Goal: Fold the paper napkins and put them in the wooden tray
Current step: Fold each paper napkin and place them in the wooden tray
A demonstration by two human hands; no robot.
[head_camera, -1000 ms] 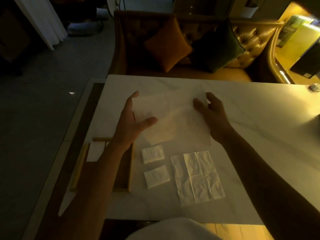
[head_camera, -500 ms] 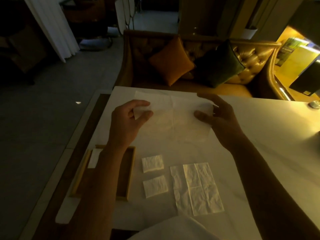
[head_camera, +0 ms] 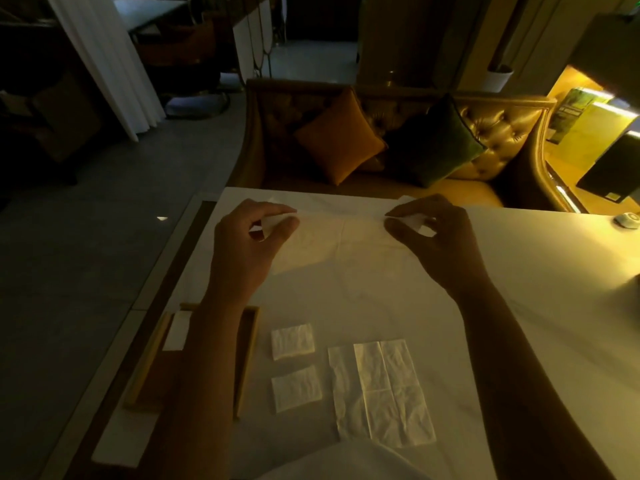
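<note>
Tray (head_camera: pixel 251 341) with one folded napkin (head_camera: pixel 176 330), left hand (head_camera: pixel 242 251), right hand (head_camera: pixel 440 244), fingers (head_camera: pixel 284 226) pinching spread napkin (head_camera: pixel 346 244)

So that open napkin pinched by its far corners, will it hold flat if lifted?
Probably not: the napkin looks thin, almost see-through, so it likely droops between the left hand and right hand. Its creases suggest it folds easily.

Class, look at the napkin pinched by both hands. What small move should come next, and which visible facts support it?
Probably draw both pinched corners toward the body, folding the napkin in half. The left hand and right hand each pinch a far corner, and the sheet is spread open, unfolded.
</note>
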